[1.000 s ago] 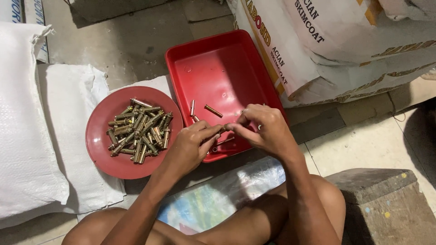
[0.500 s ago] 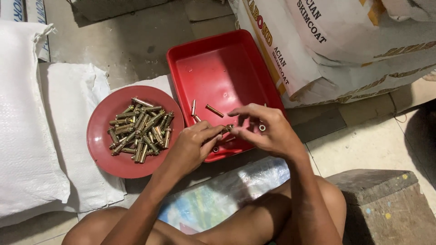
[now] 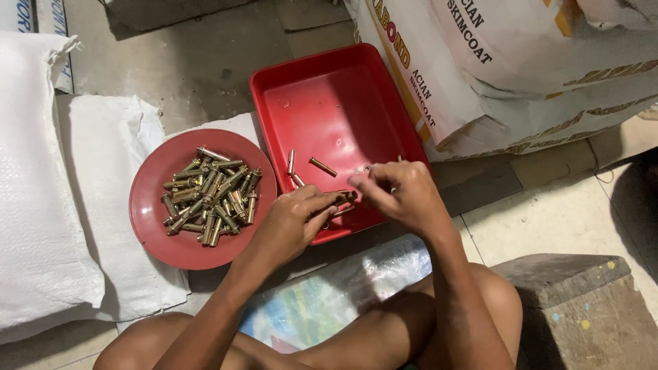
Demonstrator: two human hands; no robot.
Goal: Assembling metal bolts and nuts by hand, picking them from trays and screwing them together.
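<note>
Over the near edge of a red rectangular tray point(image 3: 322, 96), my left hand point(image 3: 291, 223) pinches a brass anchor bolt point(image 3: 343, 199) by its end. My right hand point(image 3: 401, 195) meets it from the right, fingertips closed on a small part at the bolt's tip. A few loose brass bolts point(image 3: 322, 166) lie on the tray floor just beyond my fingers. To the left, a round red plate point(image 3: 154, 226) holds a heap of several brass anchor bolts point(image 3: 209, 195).
White woven sacks point(image 3: 41, 192) lie at the left. Large printed cement-type bags point(image 3: 521, 62) are stacked at the upper right. A concrete block point(image 3: 582, 301) sits at the lower right. A colourful plastic sheet point(image 3: 329, 301) lies under my legs.
My right hand has shifted slightly left and its fingers have closed in on the bolt's tip. The left hand stays in place holding the bolt.
</note>
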